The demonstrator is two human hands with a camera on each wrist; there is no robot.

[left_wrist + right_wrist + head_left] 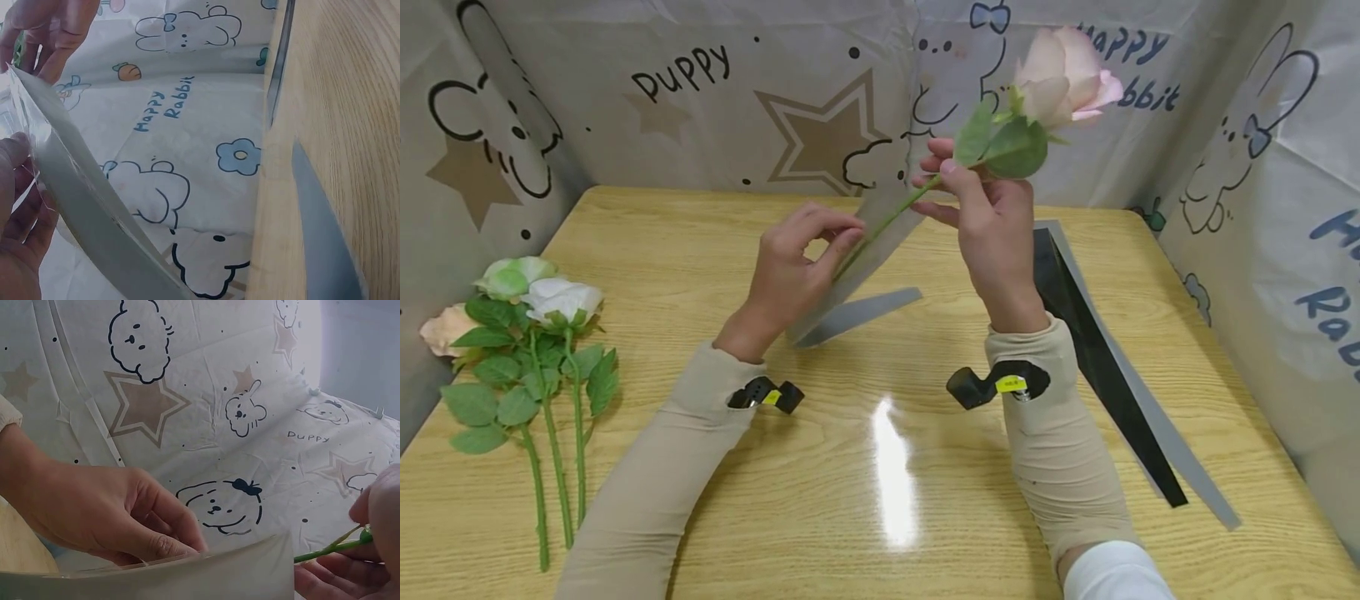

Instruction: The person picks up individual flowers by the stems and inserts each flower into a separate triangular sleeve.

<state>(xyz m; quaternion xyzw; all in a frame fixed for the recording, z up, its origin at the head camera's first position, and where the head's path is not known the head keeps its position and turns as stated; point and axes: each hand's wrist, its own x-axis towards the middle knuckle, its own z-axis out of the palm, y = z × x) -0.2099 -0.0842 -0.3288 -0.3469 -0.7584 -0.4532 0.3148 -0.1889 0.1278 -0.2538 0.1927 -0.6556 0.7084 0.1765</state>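
Observation:
A pale pink rose (pixel 1063 79) with green leaves tilts up to the right, its stem pinched just below the leaves by my right hand (pixel 996 225). The lower stem runs down along a grey translucent flower sleeve (pixel 880 258). My left hand (pixel 797 267) pinches the sleeve's edge between thumb and fingers. In the left wrist view, the sleeve (pixel 87 212) slants between both hands, its long edge facing the camera. The right wrist view shows the green stem (pixel 315 553) meeting the sleeve's upper end; the lower tip of the stem is hidden.
At the left lie several loose flowers, among them a white rose (pixel 561 300) and a peach one (pixel 447 329). A black sleeve (pixel 1120 383) and a grey one (pixel 1180 446) lie along the right side. Printed cloth (pixel 700 125) walls the table's back and sides.

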